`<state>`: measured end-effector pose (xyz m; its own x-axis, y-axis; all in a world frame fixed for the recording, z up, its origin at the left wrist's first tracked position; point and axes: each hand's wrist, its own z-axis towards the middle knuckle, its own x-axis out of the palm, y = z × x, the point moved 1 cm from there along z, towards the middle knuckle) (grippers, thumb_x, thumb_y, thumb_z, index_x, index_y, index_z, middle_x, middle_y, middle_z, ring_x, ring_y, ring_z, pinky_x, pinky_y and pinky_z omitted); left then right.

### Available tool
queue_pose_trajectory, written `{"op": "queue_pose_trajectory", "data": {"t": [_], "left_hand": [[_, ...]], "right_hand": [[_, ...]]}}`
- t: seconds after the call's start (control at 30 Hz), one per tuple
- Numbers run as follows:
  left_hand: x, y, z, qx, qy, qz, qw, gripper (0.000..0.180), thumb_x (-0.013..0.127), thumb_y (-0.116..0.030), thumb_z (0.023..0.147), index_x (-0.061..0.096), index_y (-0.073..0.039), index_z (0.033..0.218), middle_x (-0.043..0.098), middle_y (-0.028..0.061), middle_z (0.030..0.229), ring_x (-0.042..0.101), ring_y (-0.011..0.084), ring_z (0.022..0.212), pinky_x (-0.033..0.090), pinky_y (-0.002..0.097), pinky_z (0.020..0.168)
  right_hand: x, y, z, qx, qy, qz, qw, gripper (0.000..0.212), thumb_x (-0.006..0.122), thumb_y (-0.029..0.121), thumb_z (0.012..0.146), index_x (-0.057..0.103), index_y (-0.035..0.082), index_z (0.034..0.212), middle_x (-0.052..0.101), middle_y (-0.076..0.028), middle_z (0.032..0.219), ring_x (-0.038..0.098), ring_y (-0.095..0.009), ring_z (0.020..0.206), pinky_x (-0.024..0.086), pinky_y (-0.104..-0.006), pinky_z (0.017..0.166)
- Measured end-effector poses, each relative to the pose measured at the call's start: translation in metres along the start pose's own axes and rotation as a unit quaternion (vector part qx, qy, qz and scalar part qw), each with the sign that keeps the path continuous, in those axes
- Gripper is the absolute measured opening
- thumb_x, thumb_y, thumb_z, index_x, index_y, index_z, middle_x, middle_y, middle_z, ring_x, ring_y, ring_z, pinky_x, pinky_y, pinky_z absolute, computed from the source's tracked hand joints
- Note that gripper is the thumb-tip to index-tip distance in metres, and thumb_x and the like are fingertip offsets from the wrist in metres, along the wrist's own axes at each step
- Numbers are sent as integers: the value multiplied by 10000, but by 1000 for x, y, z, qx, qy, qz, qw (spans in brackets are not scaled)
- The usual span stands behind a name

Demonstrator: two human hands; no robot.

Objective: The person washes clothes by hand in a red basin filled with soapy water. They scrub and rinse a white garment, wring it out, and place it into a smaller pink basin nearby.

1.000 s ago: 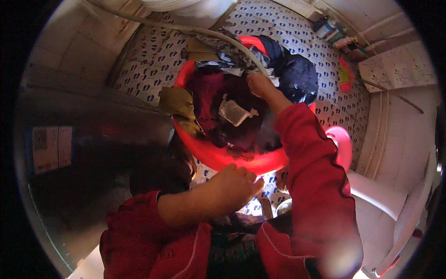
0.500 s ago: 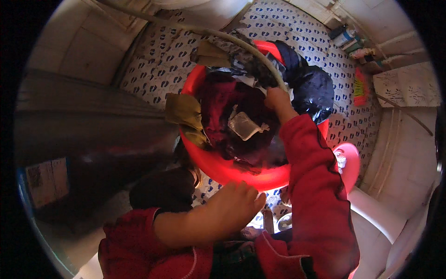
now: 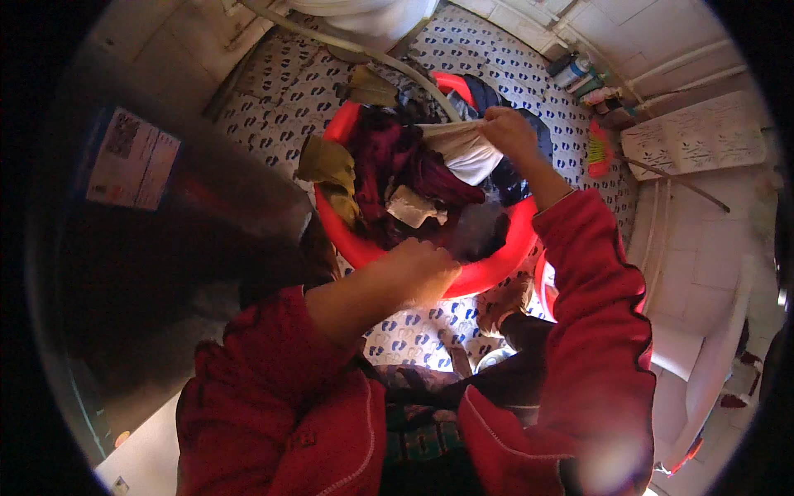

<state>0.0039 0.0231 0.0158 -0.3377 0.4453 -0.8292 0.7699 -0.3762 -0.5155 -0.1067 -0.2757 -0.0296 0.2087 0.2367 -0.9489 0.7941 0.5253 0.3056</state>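
Note:
A red basin (image 3: 496, 273) stands on the floor before me, heaped with clothes. My right hand (image 3: 506, 132) is closed on a white cloth (image 3: 467, 151) at the far right of the heap, stretching it taut. Above the near rim, my left hand (image 3: 418, 273) is curled into a fist; whatever it may hold is hidden. Maroon clothing (image 3: 389, 157) fills the middle, with a pale blocky item (image 3: 411, 207) on top. Beside that lies dark fabric (image 3: 480, 231). An olive cloth (image 3: 329, 165) hangs over the left rim.
A beige hose (image 3: 356, 48) runs from the upper left into the basin. Bottles (image 3: 572, 71) line the right wall, near a pink-and-green brush-like item (image 3: 597, 150) and a patterned white box (image 3: 695, 136). A dark appliance with a label (image 3: 132, 161) stands at the left.
My right hand has moved up, pulling the white cloth out taut. My left hand has risen to the basin's near rim and closed tighter. The head view has shifted.

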Motion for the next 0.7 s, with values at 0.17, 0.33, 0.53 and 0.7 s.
{"op": "queue_pose_trajectory", "data": {"t": [0.17,0.33,0.53,0.7], "left_hand": [[-4,4,-7,-33,84,-29,995,252,667,-173,858,708,-43,1070,734,205,1049,726,386,976,584,497,822],[-5,15,-12,-56,105,-23,993,318,699,-240,891,663,-27,1123,711,216,1095,702,404,1027,566,505,864],[-6,16,-9,-74,146,-31,986,346,680,-221,889,663,-5,1159,708,221,1143,690,383,1083,551,486,920],[25,45,-1,-74,159,15,984,353,666,-217,881,704,-7,1162,703,237,1181,671,378,1124,531,461,965]], "right_hand": [[-73,19,1,26,-18,-85,996,352,575,359,855,742,159,1093,714,-170,1182,666,-379,1144,519,-508,962],[-142,40,-2,13,-60,-183,981,357,538,381,949,706,141,1155,713,-178,1182,669,-385,1138,520,-515,968],[-219,55,8,-23,-140,-292,946,365,505,373,984,682,158,1220,718,-147,1212,670,-372,1151,515,-518,995],[-308,1,58,-37,-354,-311,881,310,538,232,987,685,88,1219,701,-168,1191,670,-377,1106,527,-490,997]]}}
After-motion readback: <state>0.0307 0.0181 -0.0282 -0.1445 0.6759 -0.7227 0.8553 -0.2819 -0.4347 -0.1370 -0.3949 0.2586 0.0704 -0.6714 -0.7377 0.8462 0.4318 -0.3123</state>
